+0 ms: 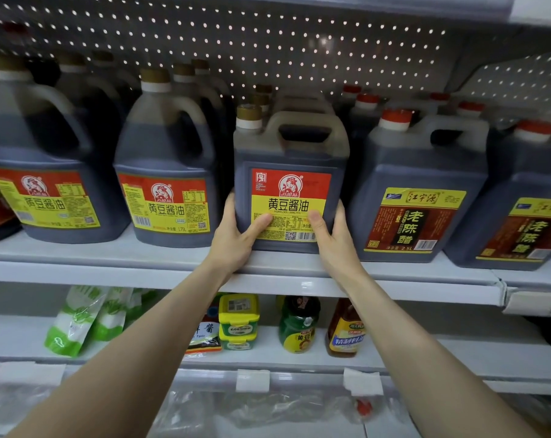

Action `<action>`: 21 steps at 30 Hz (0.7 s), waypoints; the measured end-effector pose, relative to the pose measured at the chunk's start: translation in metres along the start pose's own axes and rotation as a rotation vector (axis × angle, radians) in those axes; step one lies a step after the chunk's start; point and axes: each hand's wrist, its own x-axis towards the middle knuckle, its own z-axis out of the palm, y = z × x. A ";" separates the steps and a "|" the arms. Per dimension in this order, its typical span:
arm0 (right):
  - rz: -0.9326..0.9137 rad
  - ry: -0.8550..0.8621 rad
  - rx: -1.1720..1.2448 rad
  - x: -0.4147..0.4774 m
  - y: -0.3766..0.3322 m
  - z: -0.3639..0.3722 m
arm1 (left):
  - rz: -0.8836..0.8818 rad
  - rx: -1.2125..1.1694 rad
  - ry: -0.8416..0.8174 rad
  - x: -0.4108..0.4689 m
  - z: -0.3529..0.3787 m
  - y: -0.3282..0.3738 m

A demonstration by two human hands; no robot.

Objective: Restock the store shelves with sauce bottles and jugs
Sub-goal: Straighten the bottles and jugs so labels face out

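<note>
A square soy sauce jug [290, 159] with a red and yellow label and a gold cap stands at the front of the upper white shelf [109, 263]. My left hand [236, 235] grips its lower left corner, thumb on the label. My right hand [331, 235] grips its lower right corner, thumb also on the label. More jugs of the same kind stand in a row behind it.
Two round soy sauce jugs [166, 172] stand to the left, two vinegar jugs [422, 191] with red caps to the right, close on both sides. The shelf below holds green bags [75, 320], a yellow tub [238, 317] and small bottles [345, 330]. A pegboard wall is behind.
</note>
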 end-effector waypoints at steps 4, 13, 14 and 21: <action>0.012 -0.011 -0.001 -0.001 -0.003 -0.001 | -0.004 0.005 -0.013 0.000 -0.001 0.002; 0.016 0.003 0.002 -0.023 -0.013 -0.009 | -0.048 0.058 -0.044 -0.020 -0.006 0.011; 0.022 0.004 0.027 -0.029 -0.018 -0.011 | -0.061 0.068 -0.047 -0.025 -0.005 0.012; 0.006 0.029 0.066 -0.061 -0.037 -0.037 | -0.021 0.179 0.017 -0.061 0.004 0.032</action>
